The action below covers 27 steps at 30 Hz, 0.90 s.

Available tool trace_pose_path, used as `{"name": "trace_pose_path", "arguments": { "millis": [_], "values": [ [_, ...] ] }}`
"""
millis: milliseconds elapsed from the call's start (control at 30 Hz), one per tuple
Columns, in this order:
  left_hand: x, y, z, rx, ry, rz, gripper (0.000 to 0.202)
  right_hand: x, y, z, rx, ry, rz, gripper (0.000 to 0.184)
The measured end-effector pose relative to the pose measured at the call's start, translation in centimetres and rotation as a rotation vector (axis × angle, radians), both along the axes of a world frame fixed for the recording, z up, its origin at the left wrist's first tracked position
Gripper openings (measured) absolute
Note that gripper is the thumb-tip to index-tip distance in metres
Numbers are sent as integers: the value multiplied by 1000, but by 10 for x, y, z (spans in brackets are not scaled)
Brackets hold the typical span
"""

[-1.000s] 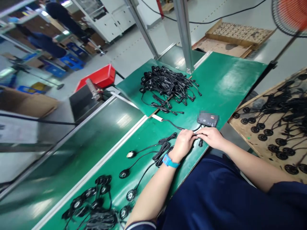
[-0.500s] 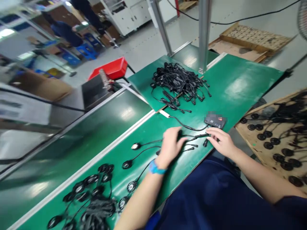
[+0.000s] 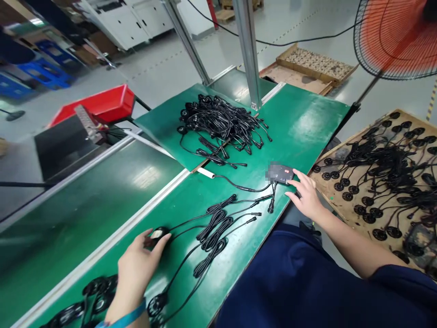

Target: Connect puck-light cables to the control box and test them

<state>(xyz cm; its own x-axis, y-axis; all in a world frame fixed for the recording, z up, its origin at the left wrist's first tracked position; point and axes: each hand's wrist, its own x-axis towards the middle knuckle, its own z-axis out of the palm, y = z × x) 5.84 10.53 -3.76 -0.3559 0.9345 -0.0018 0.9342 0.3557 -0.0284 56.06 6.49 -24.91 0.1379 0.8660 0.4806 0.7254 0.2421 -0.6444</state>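
My left hand point(image 3: 138, 264) rests on the green bench point(image 3: 307, 123) at the lower left, its fingers curled around a small round black puck point(image 3: 157, 234) on the end of a cable. Three coiled black cables point(image 3: 213, 228) stretch from there toward the right. My right hand point(image 3: 305, 196) lies open at the bench's near edge, fingertips touching a small black box point(image 3: 280, 173) with a red mark. Plug ends point(image 3: 271, 207) of the cables lie just left of that hand.
A heap of black cables point(image 3: 220, 123) sits on a raised green mat at the back. More round pucks point(image 3: 99, 296) cluster at the lower left. A wooden tray point(image 3: 378, 182) of pucks stands right. A conveyor belt point(image 3: 78, 200), red bin point(image 3: 102, 102), metal posts point(image 3: 247, 50) and fan point(image 3: 399, 36) surround.
My left hand moved from the plug ends down-left along the cables to the round puck. My right hand let go of the plugs and opened beside the black box.
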Motion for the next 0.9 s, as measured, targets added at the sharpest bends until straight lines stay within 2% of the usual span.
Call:
{"name": "trace_pose_path", "arguments": {
  "millis": [133, 300, 533, 900],
  "values": [
    [-4, 5, -4, 65, -26, -91, 68, -4, -2, 4, -12, -41, 17, 34],
    [-14, 2, -3, 151, -101, -163, 59, -13, -1, 11, 6, -71, 5, 31],
    [-26, -3, -1, 198, -141, -185, 47, -21, 2, 12, 38, -37, 30, 34],
    [-30, -2, -2, 201, -168, -180, 40, -20, 4, 3, 36, -27, 42, 37]
  ]
}}
